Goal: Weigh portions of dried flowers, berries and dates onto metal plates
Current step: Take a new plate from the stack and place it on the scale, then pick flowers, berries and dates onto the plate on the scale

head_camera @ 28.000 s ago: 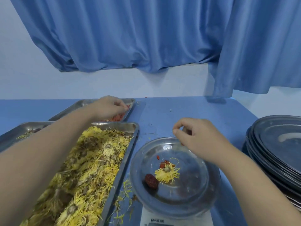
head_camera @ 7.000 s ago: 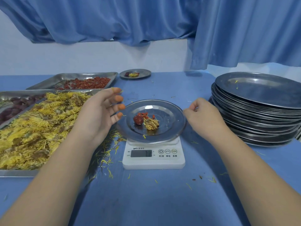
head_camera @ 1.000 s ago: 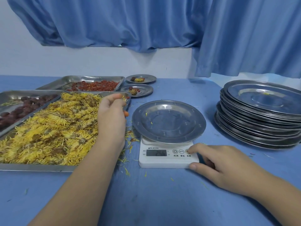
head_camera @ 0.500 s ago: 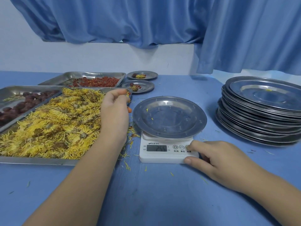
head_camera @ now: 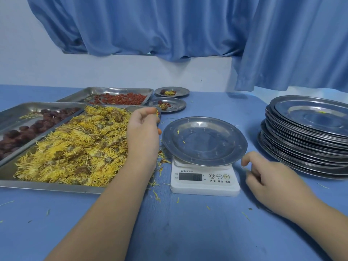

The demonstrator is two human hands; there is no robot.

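Observation:
An empty metal plate (head_camera: 204,140), with only a couple of stray petals, sits on the white digital scale (head_camera: 204,182). My left hand (head_camera: 143,134) hovers over the right edge of the tray of yellow dried flowers (head_camera: 75,146), its curled fingertips pinching a small tuft of flower. My right hand (head_camera: 267,178) rests on the table just right of the scale, fingers loosely curled and holding nothing. Left of the flowers lies a tray of dark dates (head_camera: 22,132), and a tray of red berries (head_camera: 122,97) stands behind them.
Two filled small plates (head_camera: 170,91) (head_camera: 165,104) stand at the back, right of the berry tray. A tall stack of metal plates (head_camera: 308,132) stands at the right. Loose petals lie on the blue table (head_camera: 188,232) around the scale. A blue curtain hangs behind.
My right hand has come off the scale's buttons and drawn back to the right. The display's reading has changed. My left hand stays over the flower tray's edge.

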